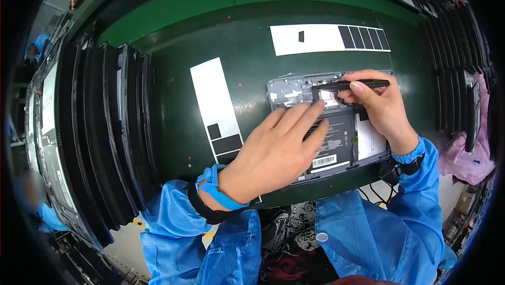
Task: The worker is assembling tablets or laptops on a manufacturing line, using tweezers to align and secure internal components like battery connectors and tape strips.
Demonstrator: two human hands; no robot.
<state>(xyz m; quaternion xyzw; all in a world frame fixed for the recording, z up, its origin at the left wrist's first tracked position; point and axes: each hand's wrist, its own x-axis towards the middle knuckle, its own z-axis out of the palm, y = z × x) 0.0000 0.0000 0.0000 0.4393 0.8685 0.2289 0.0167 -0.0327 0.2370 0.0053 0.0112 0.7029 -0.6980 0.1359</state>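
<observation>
Laptop chassis [339,130], probably stiff yet fragile inside and best held by its rim, lies on the bench [179,106] beneath a left hand [273,151] with fingers parted and a right hand [386,109] pinching a black tool [380,83].

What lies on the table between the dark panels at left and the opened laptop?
The head view shows a white strip bearing black rectangles, partly hidden by the left hand, and a few small red specks.

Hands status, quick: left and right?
Left hand: open, fingers extended over the opened laptop base; contact can't be told.
Right hand: closed, holding a black pen-like tool.
</observation>
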